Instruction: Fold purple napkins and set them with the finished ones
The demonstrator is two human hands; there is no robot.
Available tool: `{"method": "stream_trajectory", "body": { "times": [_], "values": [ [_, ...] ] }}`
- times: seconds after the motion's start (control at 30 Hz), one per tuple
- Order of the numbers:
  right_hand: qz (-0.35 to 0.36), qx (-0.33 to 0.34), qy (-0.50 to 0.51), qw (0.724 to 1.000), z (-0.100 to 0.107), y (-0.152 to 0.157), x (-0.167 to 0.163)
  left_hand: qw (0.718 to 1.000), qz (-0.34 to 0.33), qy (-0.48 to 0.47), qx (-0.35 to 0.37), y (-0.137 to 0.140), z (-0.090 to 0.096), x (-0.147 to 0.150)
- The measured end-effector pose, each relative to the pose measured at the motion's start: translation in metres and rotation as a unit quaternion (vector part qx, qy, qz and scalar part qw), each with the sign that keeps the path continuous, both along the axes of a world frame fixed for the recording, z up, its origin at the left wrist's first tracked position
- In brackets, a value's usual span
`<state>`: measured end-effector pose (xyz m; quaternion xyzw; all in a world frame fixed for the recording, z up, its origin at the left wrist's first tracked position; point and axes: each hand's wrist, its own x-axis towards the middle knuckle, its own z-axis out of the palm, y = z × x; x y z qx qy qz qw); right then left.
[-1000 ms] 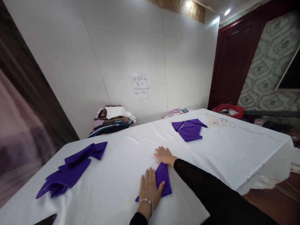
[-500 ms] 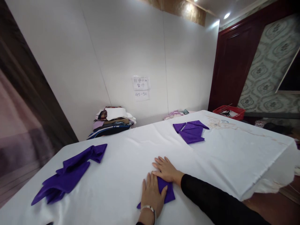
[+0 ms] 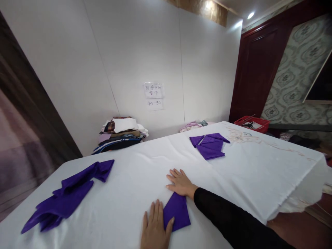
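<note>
A small folded purple napkin lies on the white tablecloth between my hands. My left hand rests flat at its left edge, fingers stretched out and the thumb on the cloth. At the napkin's far tip lies my right hand, palm down with the fingers spread, covering that corner. Neither hand grips anything. Part of the napkin's left side is hidden under my left hand.
A crumpled purple cloth lies at the left, and folded purple cloths sit farther back on the right. Beyond the table are a pile of clothes, a red basket and a white wall with a paper sign.
My left hand has slid left and toward me, uncovering more of the napkin. My right hand has shifted slightly away, and the two hands, earlier touching, are now apart.
</note>
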<state>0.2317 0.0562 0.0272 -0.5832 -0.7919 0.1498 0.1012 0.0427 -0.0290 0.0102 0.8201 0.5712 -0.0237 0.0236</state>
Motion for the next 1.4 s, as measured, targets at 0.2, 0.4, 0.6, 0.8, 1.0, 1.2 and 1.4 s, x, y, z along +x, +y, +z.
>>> {"method": "stream_trajectory", "body": {
  "times": [0.2,0.4,0.6,0.8,1.0,1.2,1.4],
  "values": [
    [0.005,-0.001,-0.001,1.0,-0.001,0.0,0.001,0.999,0.007,-0.019,0.04,-0.012,-0.014,-0.036],
    [0.014,0.005,-0.002,1.0,-0.001,0.0,0.002,0.997,-0.017,-0.03,0.065,0.0,0.024,0.017],
    [0.005,0.024,-0.003,1.0,-0.007,0.003,0.002,0.998,-0.029,-0.034,0.036,0.014,0.008,0.059],
    [-0.002,0.011,0.007,1.0,-0.009,0.007,0.002,0.999,-0.033,-0.022,0.034,0.004,-0.001,0.038],
    [-0.004,-0.004,0.017,1.0,-0.007,0.006,0.003,0.999,-0.025,-0.017,0.037,-0.01,-0.01,0.001],
    [-0.008,-0.006,0.018,1.0,-0.005,0.005,0.002,0.999,-0.011,0.001,0.043,-0.022,-0.019,-0.034],
    [0.003,0.008,0.017,1.0,-0.002,0.001,0.004,0.997,-0.019,-0.022,0.067,-0.008,0.012,0.015]
  ]
}}
